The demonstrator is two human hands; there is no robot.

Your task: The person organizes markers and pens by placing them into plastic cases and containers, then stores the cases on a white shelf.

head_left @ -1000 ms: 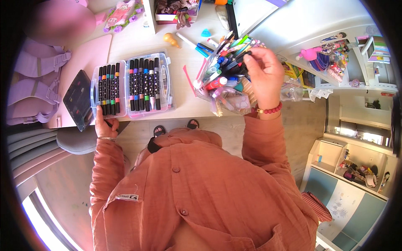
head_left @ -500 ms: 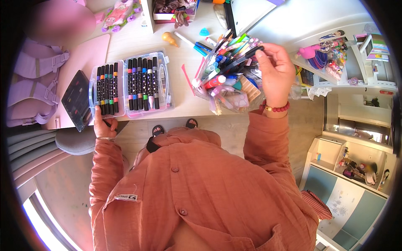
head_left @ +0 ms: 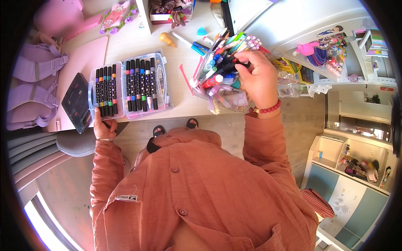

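Desk of pale wood grain, set against white shelving, the whole bowed by the wide lens.

Item: one clear, hinged plastic case, lying open on the desk's left part, perhaps so that both halves can be seen at once. Contents: black, white-dotted markers with coloured bands, one row per half, standing parallel, presumably held in line by the case.

Item: my left hand, thumb up against the case's near corner, apparently steadying it; fingers curled in. Something dark shows among them; whether I grip it, I cannot tell.

Item: one crowded heap of mixed pens, right of the case, a red tube with a white cap at its near side.

Item: my right hand, above the heap, thumb and forefinger close together by black pens; whether they pinch one, I cannot tell.

Item: one yellow-orange, gourd-shaped ornament, beyond the case.
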